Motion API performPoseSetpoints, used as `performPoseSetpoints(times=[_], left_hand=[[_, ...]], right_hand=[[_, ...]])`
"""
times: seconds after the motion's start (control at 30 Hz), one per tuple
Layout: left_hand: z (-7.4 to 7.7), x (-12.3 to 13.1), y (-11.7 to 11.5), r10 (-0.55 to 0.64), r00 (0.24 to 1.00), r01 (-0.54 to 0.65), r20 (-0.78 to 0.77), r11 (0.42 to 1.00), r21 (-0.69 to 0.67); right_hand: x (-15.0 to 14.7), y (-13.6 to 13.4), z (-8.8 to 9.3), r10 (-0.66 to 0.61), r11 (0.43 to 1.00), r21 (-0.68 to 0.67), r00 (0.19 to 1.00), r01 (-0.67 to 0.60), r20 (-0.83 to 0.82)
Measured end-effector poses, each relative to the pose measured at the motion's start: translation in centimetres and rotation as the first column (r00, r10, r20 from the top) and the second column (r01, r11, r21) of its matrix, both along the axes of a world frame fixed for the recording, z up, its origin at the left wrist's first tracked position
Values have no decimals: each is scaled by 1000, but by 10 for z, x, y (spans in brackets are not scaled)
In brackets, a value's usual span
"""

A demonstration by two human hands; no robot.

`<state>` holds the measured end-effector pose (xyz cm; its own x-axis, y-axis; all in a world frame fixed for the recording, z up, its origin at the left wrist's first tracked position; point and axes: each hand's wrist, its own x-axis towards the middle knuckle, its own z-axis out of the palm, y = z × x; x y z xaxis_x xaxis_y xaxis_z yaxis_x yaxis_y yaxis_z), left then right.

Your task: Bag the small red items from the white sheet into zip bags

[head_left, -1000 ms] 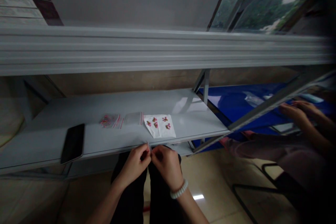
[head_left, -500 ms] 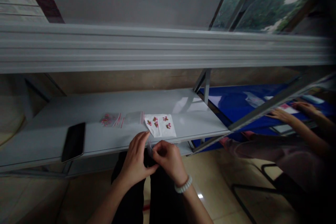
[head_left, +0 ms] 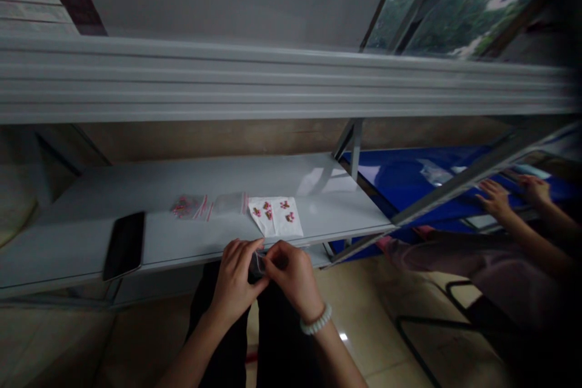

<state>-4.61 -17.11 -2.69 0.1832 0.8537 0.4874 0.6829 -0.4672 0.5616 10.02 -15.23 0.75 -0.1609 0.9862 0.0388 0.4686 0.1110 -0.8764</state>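
Note:
In front of the shelf edge, above my lap, a small clear plastic bag [head_left: 257, 262] is held between my hands. My right hand [head_left: 293, 276], with a pale bead bracelet [head_left: 317, 320] on its wrist, pinches the bag between thumb and fingertips. My left hand [head_left: 237, 282] curls round the bag's other side, fingers above and thumb below. The bag's contents cannot be made out. Just beyond lies a white paper sheet [head_left: 286, 228] bearing several small pink-and-brown pieces. Flat clear zip bags [head_left: 227, 203] are to its left, and a bag of small pink pieces [head_left: 182, 207] is farther left.
A black phone [head_left: 125, 245] lies at the left of the grey shelf [head_left: 182, 179]. A thick grey rail [head_left: 273, 88] crosses above. To the right, another person's hands [head_left: 495, 197] are at a blue table [head_left: 386, 176], with a slanted metal bar [head_left: 436, 194] between.
My left hand's fingers and thumb have closed in on the small bag, and more of the bag shows between my hands. The other person's hands have shifted at the blue table.

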Motion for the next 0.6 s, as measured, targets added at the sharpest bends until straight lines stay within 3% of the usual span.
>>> performPoseSetpoints(times=[0.27,0.6], left_hand=[[-3,3,1,36,987,-27,155,998,-62],[-1,5,4,19,986,-9,164,998,-65]], right_hand=[[-2,-4,9,-59,993,114,975,35,213],[7,0,5,61,975,205,989,-89,138]])
